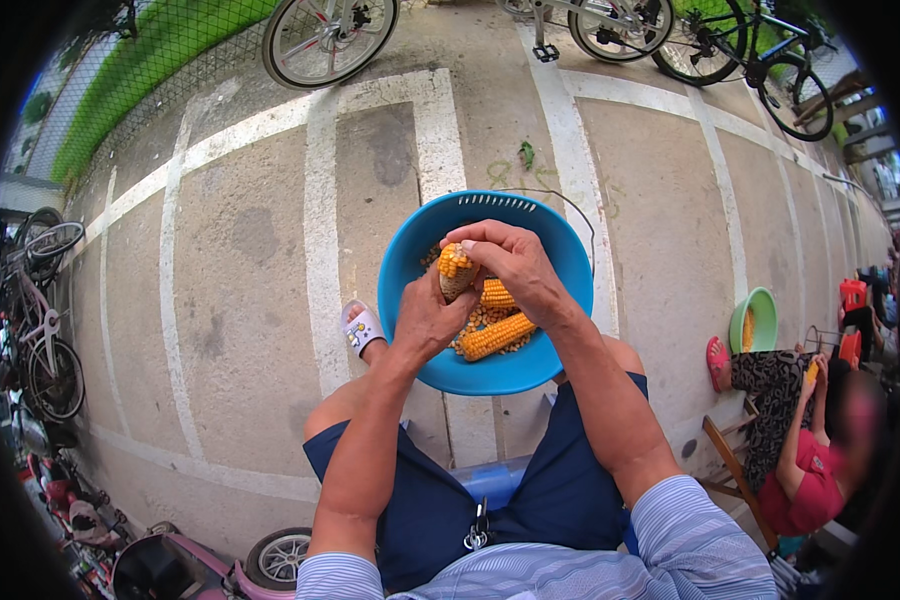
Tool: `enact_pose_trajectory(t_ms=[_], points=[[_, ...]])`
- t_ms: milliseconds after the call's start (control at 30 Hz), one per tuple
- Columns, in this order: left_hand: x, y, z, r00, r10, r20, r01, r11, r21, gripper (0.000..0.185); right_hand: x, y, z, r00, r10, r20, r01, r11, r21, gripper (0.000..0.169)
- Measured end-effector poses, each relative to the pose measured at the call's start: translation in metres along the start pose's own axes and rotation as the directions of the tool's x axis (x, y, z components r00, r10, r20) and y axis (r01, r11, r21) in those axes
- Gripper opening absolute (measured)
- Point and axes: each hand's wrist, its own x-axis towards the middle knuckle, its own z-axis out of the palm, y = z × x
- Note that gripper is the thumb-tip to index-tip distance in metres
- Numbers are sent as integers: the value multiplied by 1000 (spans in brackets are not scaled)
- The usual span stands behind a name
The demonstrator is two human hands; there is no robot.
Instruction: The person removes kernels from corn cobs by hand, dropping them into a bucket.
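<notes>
A partly shelled corn cob is held upright over a blue plastic basin. My left hand grips its lower part, where the surface is bare of kernels. Yellow kernels still cover the end that points away from me. My right hand touches that end with thumb and fingertips. Below my hands, a full ear of corn and a shorter piece of corn lie in the basin on loose kernels. My hands hide part of the basin's inside.
To the right, a seated person holds an ear of corn near a green basin. Bicycles stand along the far edge, more bicycles at left. A pink scooter is at lower left. White lines mark the concrete ground.
</notes>
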Motion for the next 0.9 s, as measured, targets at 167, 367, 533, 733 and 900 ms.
enact_pose_trajectory(t_ms=[167,367,533,733,900], points=[[-3,6,-3,1000,10,28,-14,992,123,40,0,0,0,1000,5,-19,-4,999,33,23],[-4,7,-3,1000,2,0,-2,982,190,42,4,6,-3,997,75,-28,-74,996,46,23],[-2,6,-2,995,70,-74,-56,982,179,42,5,7,-4,996,75,-47,-67,986,151,23],[-3,8,1,972,80,-221,-57,993,107,39,5,4,-5,993,81,-83,-72,991,111,22],[-4,18,-1,969,22,-246,20,985,170,40,4,6,-7,995,20,-101,-14,998,55,21]])
